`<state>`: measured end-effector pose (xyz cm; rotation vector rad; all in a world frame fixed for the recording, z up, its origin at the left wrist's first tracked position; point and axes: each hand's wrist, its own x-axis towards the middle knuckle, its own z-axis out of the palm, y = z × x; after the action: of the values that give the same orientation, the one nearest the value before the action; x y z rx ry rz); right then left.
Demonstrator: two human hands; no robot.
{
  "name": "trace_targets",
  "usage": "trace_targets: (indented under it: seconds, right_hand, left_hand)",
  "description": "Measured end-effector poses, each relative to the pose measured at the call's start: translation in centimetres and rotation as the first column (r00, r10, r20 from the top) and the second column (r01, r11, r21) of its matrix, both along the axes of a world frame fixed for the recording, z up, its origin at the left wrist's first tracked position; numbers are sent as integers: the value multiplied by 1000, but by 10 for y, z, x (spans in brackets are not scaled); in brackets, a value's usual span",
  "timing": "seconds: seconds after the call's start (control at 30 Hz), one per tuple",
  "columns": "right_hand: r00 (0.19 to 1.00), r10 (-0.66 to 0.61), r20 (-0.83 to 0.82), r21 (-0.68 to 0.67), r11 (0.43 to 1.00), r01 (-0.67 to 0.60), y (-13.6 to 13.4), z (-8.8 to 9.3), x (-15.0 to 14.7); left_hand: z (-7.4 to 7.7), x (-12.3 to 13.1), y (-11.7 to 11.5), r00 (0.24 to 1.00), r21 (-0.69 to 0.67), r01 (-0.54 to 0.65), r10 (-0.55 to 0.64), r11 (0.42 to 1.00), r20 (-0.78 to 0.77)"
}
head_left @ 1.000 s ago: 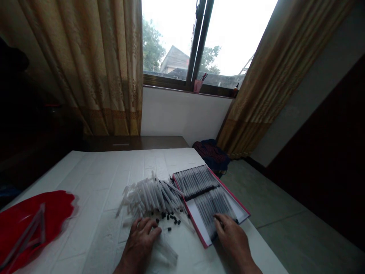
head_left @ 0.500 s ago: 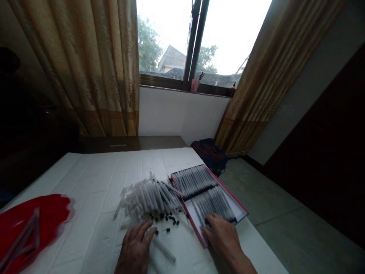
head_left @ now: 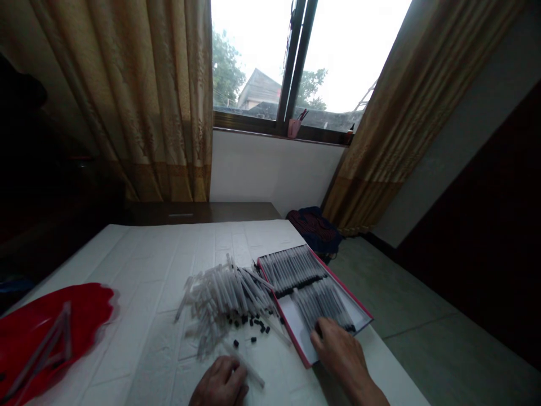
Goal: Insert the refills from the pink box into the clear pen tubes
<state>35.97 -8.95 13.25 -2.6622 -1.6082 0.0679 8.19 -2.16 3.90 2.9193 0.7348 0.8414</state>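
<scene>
My left hand [head_left: 218, 382] is low over the white table, fingers curled together; whatever they grip is hidden. Beside its fingertips lies a clear plastic tube [head_left: 252, 372], partly blurred. At the near end of a shallow red-edged box [head_left: 296, 332], my right hand [head_left: 341, 351] reaches in with bent, closed fingers at the lower row of tubes [head_left: 323, 301]; what they pinch is out of sight. An upper row of dark-ended tubes [head_left: 291, 267] fills the far part of the box. Left of the box spreads a heap of loose clear tubes [head_left: 230, 290], with several small black caps [head_left: 253, 340] in front.
A red scalloped tray [head_left: 91, 304] holding a few clear tubes stands at the table's left. The white table [head_left: 139, 270] ends close beyond the box on the right. Behind are curtains [head_left: 169, 101], a window and a pink cup [head_left: 293, 128] on the sill.
My left hand has drawn back toward me and its spread fingers have curled in. The right hand stays at the box's lower row, its fingers a little more closed. The view has shifted slightly.
</scene>
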Motion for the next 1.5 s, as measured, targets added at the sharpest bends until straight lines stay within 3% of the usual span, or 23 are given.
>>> trace_targets:
  seconds: [0.1, 0.2, 0.3, 0.43, 0.57, 0.63, 0.77, 0.87, 1.0, 1.1, 1.33, 1.5]
  right_hand:
    - [998, 17, -53, 94, 995, -12, -5, 1, 1]
    - [958, 122, -258, 180, 981, -76, -7, 1, -13]
    - [816, 287, -502, 318, 938, -135, -5, -7, -40]
    - [593, 375, -713, 433, 900, -49, 4, -34, -76]
    - [374, 368, -851, 423, 903, 73, 14, -60, -94]
    - [268, 350, -898, 389, 914, 111, 17, -65, -100]
    - [116, 307, -944, 323, 933, 159, 22, -63, -107]
    - [24, 331, -943, 327, 915, 236, 26, -65, -109]
    - [-137, 316, -939, 257, 907, 334, 30, -74, -105]
    - [-160, 265, -951, 200, 920, 337, 32, -78, -103]
    - [-48, 328, -944, 283, 872, 399, 32, -73, -108]
    - [-95, 332, -939, 271, 879, 393, 29, -75, -105]
  left_hand:
    - [7, 16, 4, 999, -41, -2, 3, 999, 40]
    - [13, 28, 9, 996, -49, -22, 26, 999, 86]
    - [18, 25, 13, 987, -47, -42, 49, 998, 153]
    - [16, -3, 12, 950, -55, -141, 150, 989, 274]
    - [11, -36, 5, 889, -142, -309, 338, 940, 308]
    - [13, -45, 3, 870, -115, -365, 383, 924, 310]
    - [24, -49, 5, 923, 6, -301, 290, 954, 254]
    - [31, -50, 7, 942, -31, -232, 233, 972, 243]
    - [30, -52, 6, 928, -84, -227, 242, 970, 283]
    - [29, -53, 4, 925, -82, -235, 249, 968, 287]
    - [29, -51, 4, 923, -97, -245, 263, 965, 281]
    - [21, -54, 4, 918, -212, -187, 247, 959, 309]
